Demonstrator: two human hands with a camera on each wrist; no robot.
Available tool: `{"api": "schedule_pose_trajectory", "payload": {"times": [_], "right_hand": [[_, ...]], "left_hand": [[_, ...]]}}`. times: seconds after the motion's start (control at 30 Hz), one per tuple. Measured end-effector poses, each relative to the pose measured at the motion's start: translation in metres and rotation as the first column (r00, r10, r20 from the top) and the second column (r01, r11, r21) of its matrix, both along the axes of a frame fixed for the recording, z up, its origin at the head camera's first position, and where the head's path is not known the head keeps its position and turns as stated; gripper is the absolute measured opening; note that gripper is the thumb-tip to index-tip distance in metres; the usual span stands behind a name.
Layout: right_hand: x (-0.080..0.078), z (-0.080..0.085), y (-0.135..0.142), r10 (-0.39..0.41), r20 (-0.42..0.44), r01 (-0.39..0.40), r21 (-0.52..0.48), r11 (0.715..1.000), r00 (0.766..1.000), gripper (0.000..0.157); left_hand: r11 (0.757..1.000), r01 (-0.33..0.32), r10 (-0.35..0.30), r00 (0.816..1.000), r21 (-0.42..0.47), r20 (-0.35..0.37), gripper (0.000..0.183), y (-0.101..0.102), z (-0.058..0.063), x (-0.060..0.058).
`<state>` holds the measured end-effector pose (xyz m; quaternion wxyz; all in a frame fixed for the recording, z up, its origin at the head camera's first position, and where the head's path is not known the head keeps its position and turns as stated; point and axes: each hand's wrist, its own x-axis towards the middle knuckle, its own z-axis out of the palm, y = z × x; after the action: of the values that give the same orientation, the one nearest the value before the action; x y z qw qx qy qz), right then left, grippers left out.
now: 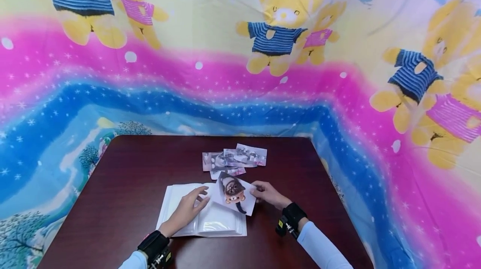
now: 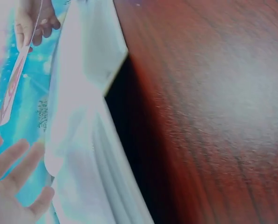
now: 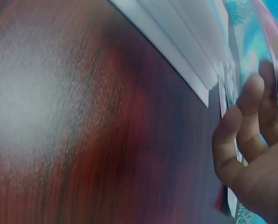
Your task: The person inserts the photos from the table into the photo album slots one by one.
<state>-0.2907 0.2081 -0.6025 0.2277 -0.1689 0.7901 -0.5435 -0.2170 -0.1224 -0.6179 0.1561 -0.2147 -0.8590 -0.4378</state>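
Observation:
My right hand [image 1: 271, 195] pinches the right edge of a photo card [image 1: 233, 185] showing a cat's face above a brown bear face. The card is held tilted above the right page of an open white photo album [image 1: 216, 221] with clear pockets. Over the album's left page hovers my left hand [image 1: 186, 211], its fingers spread and loosely bent, close to the card's left side. In the left wrist view the card [image 2: 12, 88] appears nearly edge-on, with the left hand [image 2: 12, 186] below it. The right wrist view shows the right fingers [image 3: 248, 102] beside the album's page edges [image 3: 176, 37].
Several photos [image 1: 244, 157] lie overlapping on the dark wooden table [image 1: 150, 160] beyond the album. A cloth with printed bears [image 1: 278, 39] hangs behind and around the table. Each wrist wears a black strapped camera.

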Motion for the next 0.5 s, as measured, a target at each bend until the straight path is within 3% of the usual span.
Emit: {"api": "schedule_pose_trajectory", "payload": {"times": [0.13, 0.27, 0.37, 0.5], "right_hand": [[0.002, 0.000, -0.005, 0.090, 0.034, -0.089, -0.007, 0.996, 0.995, 0.025], [0.004, -0.005, -0.008, 0.122, 0.068, -0.122, -0.008, 0.993, 0.990, 0.026], [0.008, -0.009, -0.012, 0.105, 0.096, -0.103, -0.025, 0.994, 0.990, 0.026], [0.016, -0.017, -0.017, 0.039, 0.153, -0.029, -0.067, 0.997, 0.987, 0.029]], "left_hand": [[0.998, 0.054, -0.058, 0.994, 0.045, 0.098, 0.046, 0.003, 0.004, -0.001], [0.994, 0.098, -0.102, 0.989, 0.041, 0.108, 0.053, 0.006, 0.003, -0.001], [0.994, 0.102, -0.105, 0.990, 0.042, 0.091, 0.056, 0.006, 0.003, -0.002], [0.996, 0.049, -0.055, 0.995, 0.068, 0.085, 0.056, 0.006, 0.003, -0.003]]}}
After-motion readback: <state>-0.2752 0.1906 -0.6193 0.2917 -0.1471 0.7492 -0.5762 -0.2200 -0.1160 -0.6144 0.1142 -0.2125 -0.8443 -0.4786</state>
